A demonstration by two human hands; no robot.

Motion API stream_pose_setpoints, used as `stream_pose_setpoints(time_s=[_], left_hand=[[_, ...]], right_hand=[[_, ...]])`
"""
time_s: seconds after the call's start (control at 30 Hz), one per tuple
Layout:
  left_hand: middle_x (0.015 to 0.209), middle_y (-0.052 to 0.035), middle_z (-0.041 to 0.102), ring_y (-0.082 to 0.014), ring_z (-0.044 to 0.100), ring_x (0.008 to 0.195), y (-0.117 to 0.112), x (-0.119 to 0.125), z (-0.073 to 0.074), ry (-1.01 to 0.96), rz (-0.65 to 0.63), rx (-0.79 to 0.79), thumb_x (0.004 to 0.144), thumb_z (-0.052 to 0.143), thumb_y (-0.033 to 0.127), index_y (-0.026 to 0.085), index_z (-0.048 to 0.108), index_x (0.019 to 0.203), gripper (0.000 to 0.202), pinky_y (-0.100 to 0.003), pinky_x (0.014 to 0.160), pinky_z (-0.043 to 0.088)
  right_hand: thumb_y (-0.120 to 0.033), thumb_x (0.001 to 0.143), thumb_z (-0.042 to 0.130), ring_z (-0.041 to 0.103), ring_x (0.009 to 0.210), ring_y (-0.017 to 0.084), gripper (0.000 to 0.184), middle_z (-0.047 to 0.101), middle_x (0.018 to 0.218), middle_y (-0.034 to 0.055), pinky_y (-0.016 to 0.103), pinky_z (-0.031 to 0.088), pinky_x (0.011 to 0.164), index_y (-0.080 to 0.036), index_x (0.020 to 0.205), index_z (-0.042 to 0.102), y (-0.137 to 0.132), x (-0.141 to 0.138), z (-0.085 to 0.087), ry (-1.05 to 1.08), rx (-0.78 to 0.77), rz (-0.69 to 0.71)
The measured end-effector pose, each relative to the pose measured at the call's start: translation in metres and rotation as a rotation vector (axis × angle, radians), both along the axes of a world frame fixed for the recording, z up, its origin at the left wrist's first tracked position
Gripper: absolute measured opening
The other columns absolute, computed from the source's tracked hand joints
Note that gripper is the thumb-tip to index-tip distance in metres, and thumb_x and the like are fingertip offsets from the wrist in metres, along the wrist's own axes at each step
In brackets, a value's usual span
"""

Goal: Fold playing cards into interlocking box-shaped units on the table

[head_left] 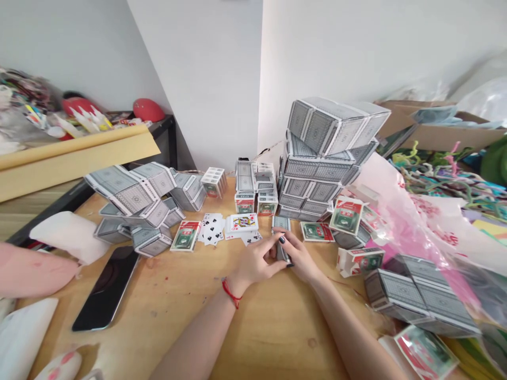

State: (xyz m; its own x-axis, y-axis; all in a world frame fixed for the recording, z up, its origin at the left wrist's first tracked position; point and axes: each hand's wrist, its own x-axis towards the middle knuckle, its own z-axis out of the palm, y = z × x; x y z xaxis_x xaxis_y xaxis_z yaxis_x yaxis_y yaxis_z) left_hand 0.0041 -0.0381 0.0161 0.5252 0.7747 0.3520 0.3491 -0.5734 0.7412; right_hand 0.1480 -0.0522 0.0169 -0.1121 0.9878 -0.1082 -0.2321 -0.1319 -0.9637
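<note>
Both my hands meet low over the middle of the wooden table. My left hand [257, 259] and my right hand [299, 256] are closed around a small stack of grey-backed playing cards [282, 254], partly hidden by my fingers. Just beyond them lies a grey-backed card or pack [281, 222]. Left of it, a face-up pile topped by a queen [243, 222] rests near some loose spade cards [211, 228]. A red and green card box [186, 236] lies left of these, and another card box [317, 231] lies to the right.
A tall stack of card-covered blocks [317, 163] stands behind my right hand. More folded card blocks [138, 195] are piled at the left, near a black phone [106, 289]. At the right lie a card block [420, 295], an opened card box [360, 261] and pink plastic wrapping [439, 264].
</note>
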Motion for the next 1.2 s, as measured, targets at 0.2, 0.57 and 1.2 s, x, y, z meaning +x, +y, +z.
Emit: stream_pose_setpoints(time_s=[0.2,0.57,1.2], left_hand=[[0.069,0.0002,0.053,-0.0119,0.049,0.060,0.000,-0.001,0.002,0.005,0.001,0.044,0.073,0.056,0.039,0.017,0.043,0.118,0.052,-0.025,0.059,0.043],[0.062,0.0020,0.052,-0.0110,0.047,0.055,0.000,-0.003,-0.001,-0.010,0.054,0.123,0.070,0.057,0.044,0.017,0.043,0.119,0.057,-0.025,0.055,0.042],[0.094,-0.0055,0.061,-0.0156,0.058,0.078,0.009,-0.007,0.018,-0.325,-0.083,-0.654,0.083,0.044,0.040,0.026,0.030,0.132,0.053,-0.027,0.068,0.047]], right_hand=[[-0.044,0.071,0.061,0.053,0.062,0.014,0.049,0.057,0.068,0.0000,0.024,0.040,0.057,-0.020,0.112,0.049,0.000,0.002,0.004,0.141,-0.071,0.094],[-0.035,0.063,0.071,0.057,0.068,0.017,0.060,0.062,0.078,0.0036,0.028,0.042,0.065,-0.020,0.116,0.047,0.001,0.007,0.005,0.303,-0.168,0.211],[-0.027,0.058,0.075,0.053,0.099,0.025,0.074,0.055,0.110,0.0088,0.038,0.039,0.088,-0.024,0.122,0.039,-0.006,-0.008,-0.001,-0.285,0.324,-0.233]])
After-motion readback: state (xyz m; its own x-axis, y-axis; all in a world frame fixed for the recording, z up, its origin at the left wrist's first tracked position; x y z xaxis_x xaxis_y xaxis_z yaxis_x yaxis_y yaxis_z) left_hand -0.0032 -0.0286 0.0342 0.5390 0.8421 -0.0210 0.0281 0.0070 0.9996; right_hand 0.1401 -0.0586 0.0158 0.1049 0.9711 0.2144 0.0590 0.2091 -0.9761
